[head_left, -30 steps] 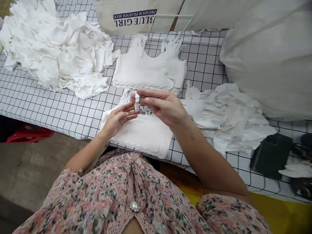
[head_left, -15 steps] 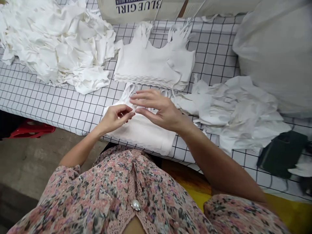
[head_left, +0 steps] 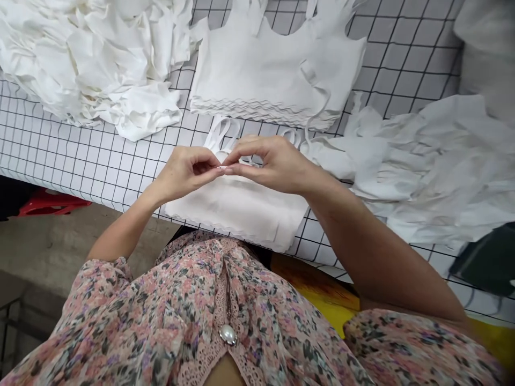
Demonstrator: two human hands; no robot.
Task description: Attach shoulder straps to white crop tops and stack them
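Fingers (head_left: pixel 207 161) of the left hand (head_left: pixel 183 171) and the right hand (head_left: pixel 273 163) meet just above the worktop (head_left: pixel 32 145), clenched in a tight pinch on a thin white strap (head_left: pixel 223 158), and the fingertips hide most of it. Beneath both hands, a white camisole top (head_left: pixel 237 209) lies flat on the grid-printed worktop with its scalloped hem toward the person's body. Two looped straps (head_left: pixel 219 133) show beyond the fingers, while the hands block the top's neckline from view.

Just past those loops sits a neat stack of similar tops (head_left: pixel 273 59). A large crumpled pile of white fabric (head_left: pixel 88 59) fills the upper left, and a looser heap of white pieces (head_left: pixel 422 166) spreads to the right, near the right forearm. A dark green pouch (head_left: pixel 488 260) is cut off by the right edge, and a pale sack (head_left: pixel 491 43) fills the top right corner. Below the worktop's edge are a red stool (head_left: pixel 52 203) and a concrete floor (head_left: pixel 40 246). A floral blouse (head_left: pixel 201 316) with a pearl button (head_left: pixel 227 334) covers the bottom of the view.
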